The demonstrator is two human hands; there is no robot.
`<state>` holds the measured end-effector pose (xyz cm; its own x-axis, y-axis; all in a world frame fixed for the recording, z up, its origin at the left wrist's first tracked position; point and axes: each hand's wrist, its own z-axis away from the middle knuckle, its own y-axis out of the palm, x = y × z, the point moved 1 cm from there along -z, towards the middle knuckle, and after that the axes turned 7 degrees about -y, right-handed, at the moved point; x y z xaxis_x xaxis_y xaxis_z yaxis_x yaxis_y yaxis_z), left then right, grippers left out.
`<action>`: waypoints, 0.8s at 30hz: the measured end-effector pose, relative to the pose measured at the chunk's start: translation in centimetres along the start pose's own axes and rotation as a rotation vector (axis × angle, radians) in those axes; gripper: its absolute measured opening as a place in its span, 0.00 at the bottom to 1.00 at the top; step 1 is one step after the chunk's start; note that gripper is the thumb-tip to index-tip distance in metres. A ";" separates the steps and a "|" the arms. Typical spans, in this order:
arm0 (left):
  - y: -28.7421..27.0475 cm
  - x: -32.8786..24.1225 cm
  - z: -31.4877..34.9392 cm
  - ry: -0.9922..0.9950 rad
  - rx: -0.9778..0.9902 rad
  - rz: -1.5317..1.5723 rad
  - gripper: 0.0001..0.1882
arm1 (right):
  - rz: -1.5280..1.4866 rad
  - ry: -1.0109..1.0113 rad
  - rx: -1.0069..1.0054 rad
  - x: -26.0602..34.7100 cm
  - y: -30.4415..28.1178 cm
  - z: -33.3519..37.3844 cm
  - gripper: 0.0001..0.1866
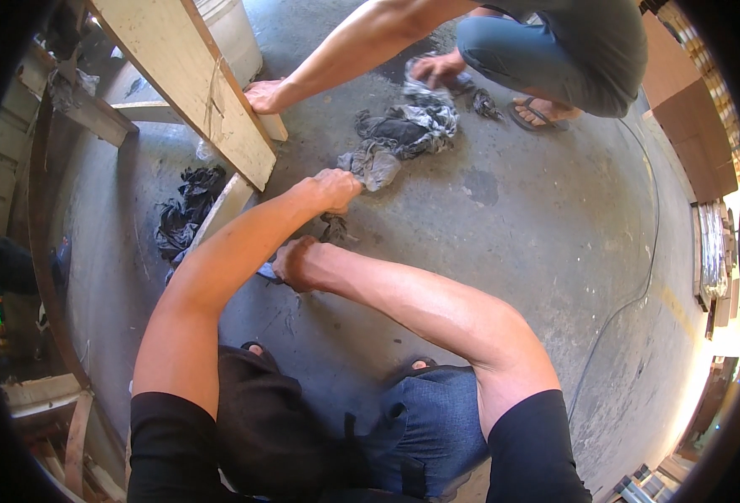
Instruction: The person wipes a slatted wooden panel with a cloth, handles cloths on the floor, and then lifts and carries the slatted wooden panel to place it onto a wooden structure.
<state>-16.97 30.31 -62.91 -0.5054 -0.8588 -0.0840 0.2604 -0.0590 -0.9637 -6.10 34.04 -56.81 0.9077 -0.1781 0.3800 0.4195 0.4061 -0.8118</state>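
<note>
My left hand (335,191) is closed like a fist low over the concrete floor, at the near end of a grey rag (374,163) that it appears to grip. Closer to me, my right hand (294,261) is curled, its fingers mostly turned out of sight. A dark crumpled rag (334,228) shows just beyond it, and a bluish scrap of cloth (268,272) pokes out on its other side; how these sit in the fingers is hidden. More black and grey rags (412,130) lie heaped beyond my left hand.
A crouching co-worker has one hand (265,96) on a wooden frame (194,92) and the other on a rag (437,71). Black rags (190,210) lie at left beside a board (223,205). A cable (651,243) crosses the floor at right, near cardboard (688,109).
</note>
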 end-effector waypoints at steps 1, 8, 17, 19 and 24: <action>0.0 0.0 0.0 0.000 0.000 0.000 0.07 | 0.001 0.003 -0.005 0.0 0.1 0.0 0.15; 0.4 0.1 -0.2 -0.001 -0.008 0.009 0.07 | -0.013 -0.013 -0.051 -0.1 0.1 0.1 0.15; 0.4 0.0 -0.3 -0.004 -0.005 0.010 0.07 | -0.005 -0.005 -0.003 0.0 -0.4 0.3 0.16; 0.2 -0.2 -0.2 -0.004 0.000 0.012 0.07 | -0.007 0.003 0.015 0.1 -0.5 0.4 0.16; 0.1 -0.3 -0.1 -0.002 0.008 0.014 0.07 | -0.011 -0.005 -0.055 0.0 0.1 0.3 0.15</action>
<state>-16.84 30.59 -63.04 -0.4998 -0.8607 -0.0970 0.2744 -0.0511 -0.9602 -6.01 34.34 -56.79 0.9028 -0.1780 0.3915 0.4299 0.3540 -0.8306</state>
